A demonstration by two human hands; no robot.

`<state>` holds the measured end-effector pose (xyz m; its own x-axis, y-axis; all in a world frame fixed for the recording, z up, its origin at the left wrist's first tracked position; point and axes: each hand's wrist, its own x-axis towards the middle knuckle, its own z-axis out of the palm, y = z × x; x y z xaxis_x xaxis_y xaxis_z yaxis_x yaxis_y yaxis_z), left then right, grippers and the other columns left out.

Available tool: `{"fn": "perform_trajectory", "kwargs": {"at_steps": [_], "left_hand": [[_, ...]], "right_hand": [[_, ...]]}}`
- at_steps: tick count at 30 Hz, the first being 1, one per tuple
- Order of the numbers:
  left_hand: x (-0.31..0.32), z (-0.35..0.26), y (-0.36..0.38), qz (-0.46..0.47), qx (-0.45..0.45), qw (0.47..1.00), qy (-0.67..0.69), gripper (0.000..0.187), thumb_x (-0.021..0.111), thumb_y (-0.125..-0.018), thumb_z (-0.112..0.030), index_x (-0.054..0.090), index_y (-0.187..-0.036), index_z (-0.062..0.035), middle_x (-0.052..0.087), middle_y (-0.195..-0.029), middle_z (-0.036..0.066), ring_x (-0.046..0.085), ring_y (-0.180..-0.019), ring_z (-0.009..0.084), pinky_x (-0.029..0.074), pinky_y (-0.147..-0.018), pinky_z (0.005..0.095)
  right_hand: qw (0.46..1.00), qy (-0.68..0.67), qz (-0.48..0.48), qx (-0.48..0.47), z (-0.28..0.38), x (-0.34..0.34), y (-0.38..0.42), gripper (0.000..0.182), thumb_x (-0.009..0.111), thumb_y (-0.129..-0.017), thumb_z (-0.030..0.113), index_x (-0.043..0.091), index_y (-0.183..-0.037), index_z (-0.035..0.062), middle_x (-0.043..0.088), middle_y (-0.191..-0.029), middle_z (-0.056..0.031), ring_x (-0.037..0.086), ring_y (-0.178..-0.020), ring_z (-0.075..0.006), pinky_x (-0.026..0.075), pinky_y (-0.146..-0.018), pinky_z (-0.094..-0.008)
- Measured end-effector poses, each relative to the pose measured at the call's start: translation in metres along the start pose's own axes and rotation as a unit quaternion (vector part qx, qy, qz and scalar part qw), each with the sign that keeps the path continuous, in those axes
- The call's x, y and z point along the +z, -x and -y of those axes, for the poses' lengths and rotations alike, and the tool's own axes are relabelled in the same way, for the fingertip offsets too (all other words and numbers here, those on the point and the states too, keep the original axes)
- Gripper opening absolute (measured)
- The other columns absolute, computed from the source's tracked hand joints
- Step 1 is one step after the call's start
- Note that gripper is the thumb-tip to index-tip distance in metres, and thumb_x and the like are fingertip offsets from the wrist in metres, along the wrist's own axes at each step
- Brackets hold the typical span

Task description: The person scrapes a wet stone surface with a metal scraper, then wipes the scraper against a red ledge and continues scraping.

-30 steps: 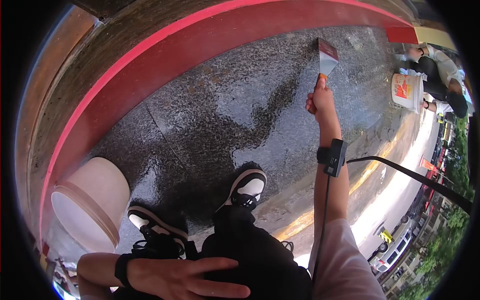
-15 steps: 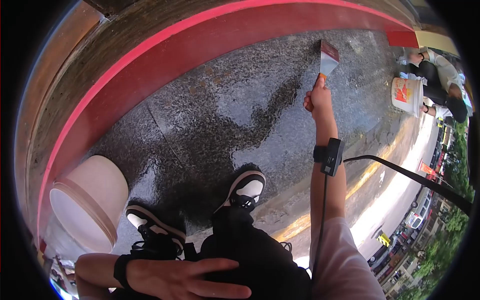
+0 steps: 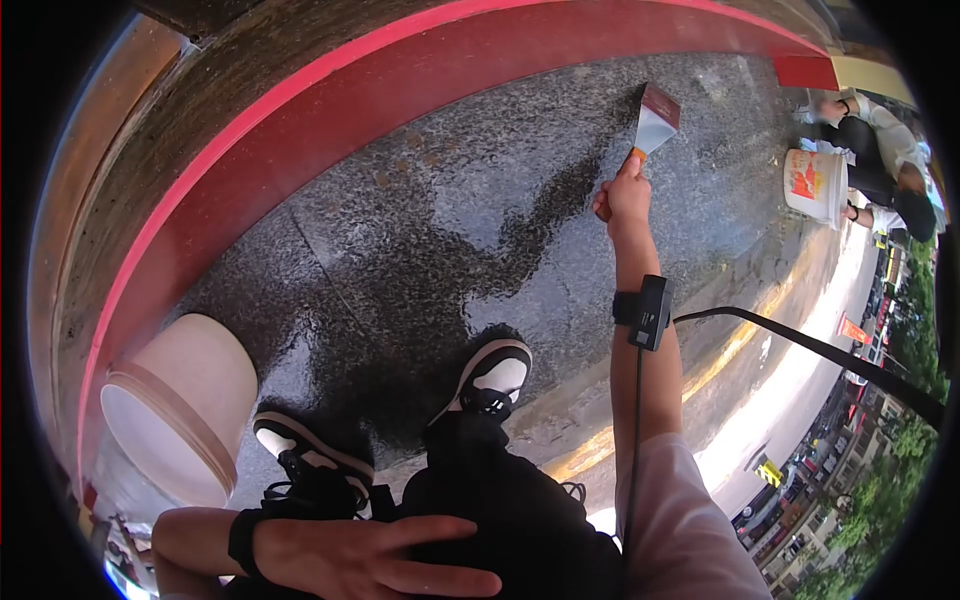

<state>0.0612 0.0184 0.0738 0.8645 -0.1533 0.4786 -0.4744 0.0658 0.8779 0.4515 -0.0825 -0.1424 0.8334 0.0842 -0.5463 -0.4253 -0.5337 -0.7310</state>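
My right hand (image 3: 627,195) is closed round the orange handle of a scraper (image 3: 656,122). The scraper has a wide metal blade with a dark red band at its far edge, and it lies over the wet, dark stone floor (image 3: 420,220) near the red wall base. Down at the bottom, my left hand (image 3: 370,560) rests on my black trousers, fingers spread, holding nothing. My wrists both carry black bands, the right one with a small black device and a cable.
A white bucket (image 3: 190,400) stands at the left beside my shoes (image 3: 495,380). At the upper right, a crouching person (image 3: 880,150) is by another white bucket (image 3: 815,188). The red wall base (image 3: 300,130) curves along the far side. A black strap-like bar (image 3: 810,345) crosses the right.
My right hand and forearm have shifted slightly left, and the scraper's handle has tilted with them. My left hand stays where it was.
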Motion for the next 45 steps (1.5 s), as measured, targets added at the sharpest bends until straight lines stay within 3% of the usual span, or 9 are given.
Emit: {"fn": "perform_trajectory", "kwargs": {"at_steps": [8,11,13,16,23,29,35,38,45], "left_hand": [[0.000,0.004,-0.001,0.016,-0.011,1.000,0.010,0.071,0.038,-0.082,-0.068,0.065,-0.117,-0.0125,0.055,-0.128,-0.011,0.038,-0.128,0.0241,0.031,-0.105,0.0615],[-0.001,0.004,-0.001,-0.004,-0.020,1.000,0.015,0.060,0.038,-0.086,-0.064,0.060,-0.125,-0.0251,0.053,-0.131,-0.012,0.036,-0.132,0.0245,0.030,-0.106,0.0618],[-0.002,0.005,0.000,-0.013,-0.008,1.000,0.003,0.048,0.037,-0.089,-0.058,0.050,-0.132,-0.0421,0.051,-0.135,-0.012,0.032,-0.135,0.0253,0.029,-0.107,0.0625],[-0.001,0.007,0.005,0.019,0.004,1.000,0.004,0.044,0.036,-0.091,-0.053,0.040,-0.134,-0.0537,0.048,-0.137,-0.012,0.029,-0.138,0.0264,0.028,-0.108,0.0633],[0.001,0.003,0.002,0.024,-0.004,1.000,0.003,0.044,0.036,-0.090,-0.054,0.041,-0.134,-0.0538,0.049,-0.137,-0.013,0.030,-0.137,0.0267,0.028,-0.108,0.0636],[0.005,-0.001,0.003,-0.011,0.004,1.000,-0.010,0.047,0.036,-0.090,-0.055,0.043,-0.136,-0.0466,0.050,-0.136,-0.012,0.030,-0.137,0.0264,0.029,-0.107,0.0632],[0.004,-0.004,0.000,0.046,-0.002,0.998,-0.034,0.046,0.035,-0.090,-0.054,0.044,-0.135,-0.0465,0.049,-0.137,-0.012,0.029,-0.139,0.0267,0.029,-0.107,0.0633],[0.008,-0.002,0.001,0.021,0.014,0.999,-0.021,0.047,0.036,-0.090,-0.055,0.043,-0.135,-0.0457,0.048,-0.138,-0.013,0.029,-0.138,0.0262,0.031,-0.107,0.0632],[0.009,-0.005,0.001,0.014,0.006,1.000,-0.025,0.047,0.037,-0.089,-0.054,0.041,-0.136,-0.0470,0.047,-0.138,-0.012,0.029,-0.136,0.0254,0.033,-0.106,0.0628]], "right_hand": [[1.000,0.003,0.002,0.005,0.026,-0.013,-0.022,0.042,0.033,-0.101,0.042,0.044,-0.090,0.0032,0.048,-0.060,-0.0077,0.048,-0.041,-0.0172,0.042,-0.034,-0.0324],[0.999,0.037,0.000,0.008,0.019,-0.024,-0.010,0.041,0.033,-0.101,0.042,0.043,-0.090,0.0029,0.048,-0.061,-0.0082,0.048,-0.041,-0.0169,0.042,-0.034,-0.0321],[0.999,0.043,0.002,0.000,0.017,-0.024,-0.007,0.041,0.034,-0.101,0.041,0.043,-0.091,0.0026,0.048,-0.061,-0.0079,0.048,-0.041,-0.0166,0.041,-0.034,-0.0315],[1.000,0.018,0.023,-0.003,0.019,-0.026,-0.015,0.042,0.034,-0.101,0.041,0.044,-0.092,0.0021,0.049,-0.061,-0.0075,0.048,-0.041,-0.0161,0.041,-0.034,-0.0313],[0.997,0.080,0.001,-0.010,0.016,-0.024,0.002,0.044,0.034,-0.101,0.042,0.046,-0.088,0.0011,0.050,-0.061,-0.0075,0.049,-0.042,-0.0156,0.042,-0.034,-0.0313],[0.998,0.059,-0.011,-0.004,0.011,-0.020,0.005,0.046,0.033,-0.101,0.043,0.045,-0.088,0.0008,0.048,-0.059,-0.0067,0.047,-0.039,-0.0157,0.040,-0.033,-0.0309],[0.997,0.066,0.021,0.013,0.009,-0.025,0.001,0.043,0.036,-0.100,0.047,0.043,-0.097,0.0044,0.048,-0.064,-0.0068,0.048,-0.045,-0.0158,0.044,-0.038,-0.0314],[0.999,0.031,0.001,-0.009,0.015,-0.022,-0.005,0.046,0.033,-0.101,0.044,0.046,-0.087,0.0016,0.047,-0.056,-0.0062,0.048,-0.041,-0.0166,0.041,-0.034,-0.0310],[0.984,0.170,-0.020,-0.043,0.012,-0.039,-0.001,0.046,0.035,-0.101,0.041,0.049,-0.085,0.0000,0.051,-0.057,-0.0071,0.050,-0.039,-0.0176,0.042,-0.034,-0.0315]]}}
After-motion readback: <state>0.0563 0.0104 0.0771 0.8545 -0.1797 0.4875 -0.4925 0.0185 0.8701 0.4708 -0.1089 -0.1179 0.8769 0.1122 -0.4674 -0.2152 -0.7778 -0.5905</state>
